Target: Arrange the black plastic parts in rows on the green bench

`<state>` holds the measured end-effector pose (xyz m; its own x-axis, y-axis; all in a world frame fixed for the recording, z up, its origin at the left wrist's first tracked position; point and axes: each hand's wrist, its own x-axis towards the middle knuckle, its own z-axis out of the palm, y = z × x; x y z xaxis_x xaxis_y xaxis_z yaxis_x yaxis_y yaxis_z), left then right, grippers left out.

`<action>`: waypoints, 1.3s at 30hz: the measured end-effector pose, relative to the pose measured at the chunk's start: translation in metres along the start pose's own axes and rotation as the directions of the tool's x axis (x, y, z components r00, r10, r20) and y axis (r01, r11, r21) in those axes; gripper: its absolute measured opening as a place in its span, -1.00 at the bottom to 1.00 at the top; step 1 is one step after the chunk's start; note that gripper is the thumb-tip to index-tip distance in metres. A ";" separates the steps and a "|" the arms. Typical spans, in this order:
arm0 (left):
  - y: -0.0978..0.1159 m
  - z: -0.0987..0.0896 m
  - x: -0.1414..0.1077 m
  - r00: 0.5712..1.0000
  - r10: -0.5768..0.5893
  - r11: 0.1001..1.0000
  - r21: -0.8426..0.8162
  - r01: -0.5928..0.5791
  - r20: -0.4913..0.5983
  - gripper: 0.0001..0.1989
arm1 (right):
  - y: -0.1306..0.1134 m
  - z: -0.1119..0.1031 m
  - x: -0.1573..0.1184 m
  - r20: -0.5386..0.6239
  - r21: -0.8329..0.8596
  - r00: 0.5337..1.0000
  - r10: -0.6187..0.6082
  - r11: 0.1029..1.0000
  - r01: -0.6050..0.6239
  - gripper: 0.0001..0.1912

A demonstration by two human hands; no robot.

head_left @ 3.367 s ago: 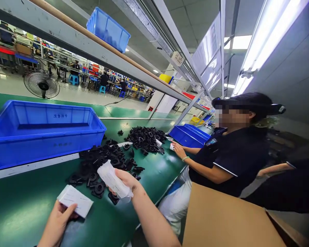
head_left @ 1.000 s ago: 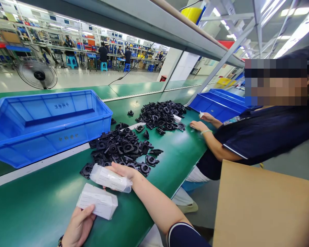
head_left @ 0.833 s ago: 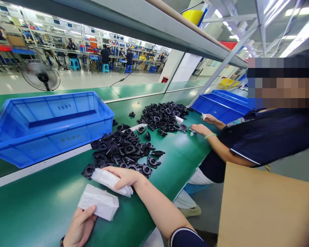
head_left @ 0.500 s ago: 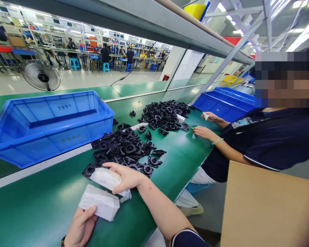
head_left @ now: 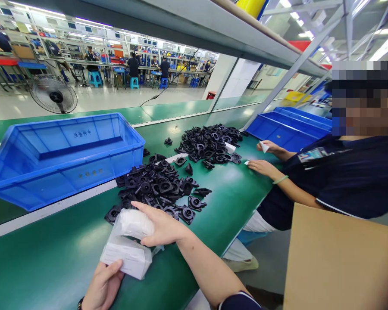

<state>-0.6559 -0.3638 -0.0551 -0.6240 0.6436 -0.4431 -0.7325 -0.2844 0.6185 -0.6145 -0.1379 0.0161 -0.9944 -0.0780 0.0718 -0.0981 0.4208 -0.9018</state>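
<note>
My left hand point(head_left: 105, 280) is closed on a white packet point(head_left: 129, 258) with small print, wrapped in clear plastic, its thumb on top. Just above it, my right hand point(head_left: 160, 224) grips a second white stack point(head_left: 136, 223), also in clear film, between thumb and fingers. The two white bundles lie close together, edges nearly meeting; whether they touch, I cannot tell. Right behind them spreads a pile of black plastic flanged parts point(head_left: 161, 185), partly covered by my right hand.
A blue crate point(head_left: 67, 159) stands at the left on the green bench point(head_left: 51, 254). A second black heap point(head_left: 210, 142) lies farther back. On the right, a co-worker point(head_left: 342, 176) holds small white pieces, near stacked blue crates point(head_left: 284, 129). A cardboard box point(head_left: 339, 258) stands at lower right.
The white stack in my right hand has tilted and moved closer to the packet in my left hand. The whole view has shifted slightly.
</note>
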 end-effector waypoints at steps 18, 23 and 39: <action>0.001 0.003 -0.001 1.000 -0.016 1.000 0.004 0.016 0.027 -0.33 | 0.026 0.003 0.009 0.094 0.455 0.994 0.051 0.886 -0.088 0.01; 0.002 0.006 -0.003 1.000 -0.009 1.000 0.016 0.008 0.015 -0.31 | 0.016 0.004 0.006 0.014 0.266 0.998 0.067 0.962 -0.068 -0.04; -0.001 0.002 -0.004 0.999 0.008 1.000 0.016 -0.008 0.036 -0.36 | 0.034 0.010 0.011 0.183 0.557 0.981 0.060 0.816 -0.154 0.05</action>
<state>-0.6526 -0.3647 -0.0530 -0.6193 0.6667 -0.4147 -0.7230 -0.2784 0.6323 -0.6287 -0.1337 -0.0176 -0.9743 -0.2166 -0.0617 0.0953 -0.1483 -0.9843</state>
